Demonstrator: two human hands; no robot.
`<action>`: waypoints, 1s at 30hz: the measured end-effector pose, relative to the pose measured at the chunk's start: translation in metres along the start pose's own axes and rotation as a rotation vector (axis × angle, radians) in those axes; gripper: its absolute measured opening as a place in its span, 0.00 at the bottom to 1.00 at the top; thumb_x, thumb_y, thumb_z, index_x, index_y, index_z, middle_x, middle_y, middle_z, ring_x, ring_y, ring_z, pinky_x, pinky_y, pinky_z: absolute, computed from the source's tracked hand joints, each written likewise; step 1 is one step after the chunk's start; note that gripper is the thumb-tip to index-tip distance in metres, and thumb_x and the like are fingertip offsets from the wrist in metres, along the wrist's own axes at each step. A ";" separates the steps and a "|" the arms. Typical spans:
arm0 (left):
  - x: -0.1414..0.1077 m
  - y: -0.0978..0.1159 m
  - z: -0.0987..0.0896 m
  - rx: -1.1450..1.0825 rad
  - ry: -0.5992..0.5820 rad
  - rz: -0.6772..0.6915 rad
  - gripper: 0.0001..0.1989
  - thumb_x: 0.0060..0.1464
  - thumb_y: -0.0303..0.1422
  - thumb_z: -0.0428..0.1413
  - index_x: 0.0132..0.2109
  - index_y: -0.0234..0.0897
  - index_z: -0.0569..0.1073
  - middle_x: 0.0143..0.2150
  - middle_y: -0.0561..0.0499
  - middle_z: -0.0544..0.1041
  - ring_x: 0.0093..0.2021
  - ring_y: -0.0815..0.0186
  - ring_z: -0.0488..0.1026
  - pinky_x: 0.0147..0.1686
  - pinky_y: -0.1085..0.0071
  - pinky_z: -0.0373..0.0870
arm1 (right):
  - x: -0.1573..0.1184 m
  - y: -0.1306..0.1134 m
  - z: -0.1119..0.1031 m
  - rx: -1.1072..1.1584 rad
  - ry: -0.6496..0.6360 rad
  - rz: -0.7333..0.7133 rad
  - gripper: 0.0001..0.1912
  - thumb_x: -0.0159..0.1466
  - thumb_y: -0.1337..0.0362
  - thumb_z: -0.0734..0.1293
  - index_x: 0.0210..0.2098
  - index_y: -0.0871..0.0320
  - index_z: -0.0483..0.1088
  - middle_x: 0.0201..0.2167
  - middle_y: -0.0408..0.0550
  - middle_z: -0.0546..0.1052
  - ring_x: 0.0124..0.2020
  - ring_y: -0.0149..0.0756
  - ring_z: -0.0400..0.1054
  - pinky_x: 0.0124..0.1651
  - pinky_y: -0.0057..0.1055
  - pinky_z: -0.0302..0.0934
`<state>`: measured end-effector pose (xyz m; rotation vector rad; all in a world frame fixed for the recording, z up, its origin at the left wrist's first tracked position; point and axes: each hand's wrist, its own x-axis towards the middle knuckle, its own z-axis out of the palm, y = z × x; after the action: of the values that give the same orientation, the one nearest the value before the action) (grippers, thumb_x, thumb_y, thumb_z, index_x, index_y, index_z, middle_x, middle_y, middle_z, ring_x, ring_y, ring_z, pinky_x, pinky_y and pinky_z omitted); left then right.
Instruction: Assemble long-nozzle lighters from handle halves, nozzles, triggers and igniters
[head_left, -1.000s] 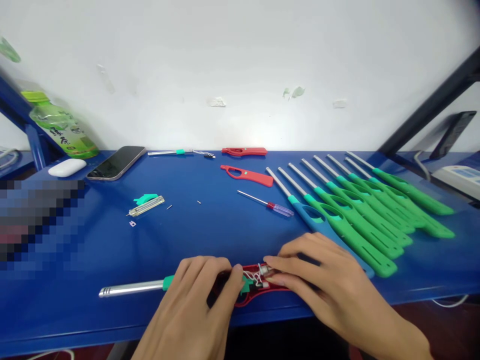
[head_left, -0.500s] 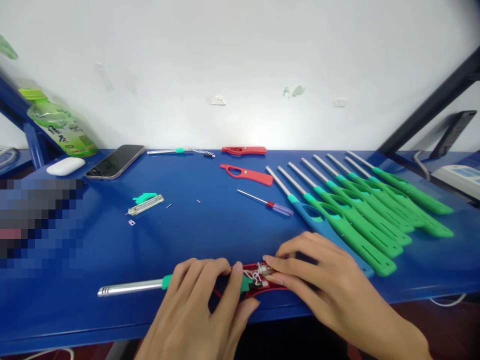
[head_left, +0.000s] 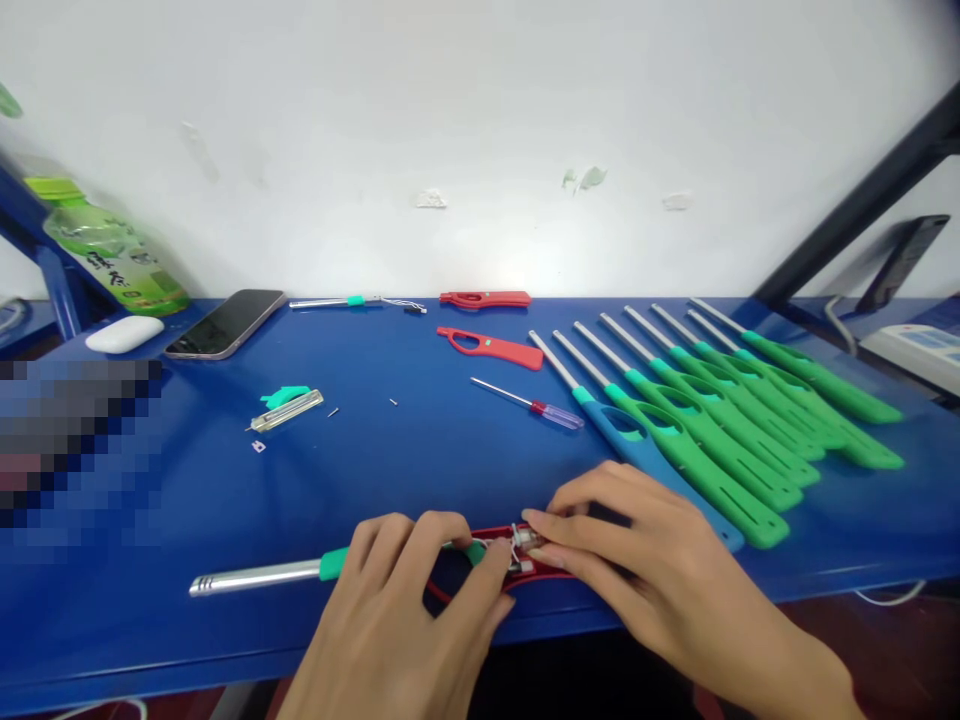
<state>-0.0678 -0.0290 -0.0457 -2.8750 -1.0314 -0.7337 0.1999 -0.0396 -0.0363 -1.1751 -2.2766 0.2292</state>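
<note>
An opened red lighter shell lies near the table's front edge, with a silver tube and green collar sticking out to the left. White wires and a small clear part show inside it. My left hand is wrapped over the shell's middle, its index fingertip pressing at the wires. My right hand pinches the clear part between thumb and fingers. Behind them are a screwdriver, a clear tank, a green trigger piece and tiny screws.
Several green lighters and a blue one lie at the right. Red shell halves, a wired tube, a phone, a white case and a bottle stand or lie farther back.
My left index finger has shifted right, onto the wires beside the clear part. My right hand keeps its pinch almost unmoved. The whole view has slid slightly.
</note>
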 end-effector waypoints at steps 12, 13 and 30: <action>0.007 0.003 -0.002 0.104 0.023 0.043 0.16 0.72 0.27 0.50 0.60 0.44 0.76 0.52 0.46 0.75 0.43 0.59 0.66 0.44 0.60 0.65 | 0.002 -0.001 -0.001 0.015 -0.002 0.017 0.12 0.76 0.65 0.66 0.56 0.46 0.76 0.46 0.43 0.78 0.43 0.35 0.71 0.46 0.37 0.66; 0.008 0.003 -0.002 0.120 0.026 0.054 0.16 0.73 0.27 0.49 0.60 0.43 0.75 0.53 0.46 0.75 0.43 0.59 0.66 0.45 0.60 0.65 | 0.002 -0.001 -0.001 0.006 0.000 0.016 0.12 0.77 0.65 0.65 0.56 0.46 0.75 0.46 0.44 0.78 0.43 0.35 0.71 0.46 0.37 0.67; 0.010 0.003 0.015 0.215 0.168 0.024 0.15 0.75 0.29 0.47 0.57 0.43 0.77 0.51 0.46 0.76 0.47 0.56 0.69 0.47 0.59 0.65 | 0.070 0.018 -0.057 -0.545 -0.085 -0.174 0.16 0.80 0.60 0.57 0.57 0.52 0.74 0.51 0.50 0.81 0.51 0.43 0.76 0.55 0.46 0.68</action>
<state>-0.0529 -0.0235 -0.0544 -2.5913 -0.9863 -0.7930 0.2124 0.0208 0.0318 -1.2235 -2.5856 -0.4434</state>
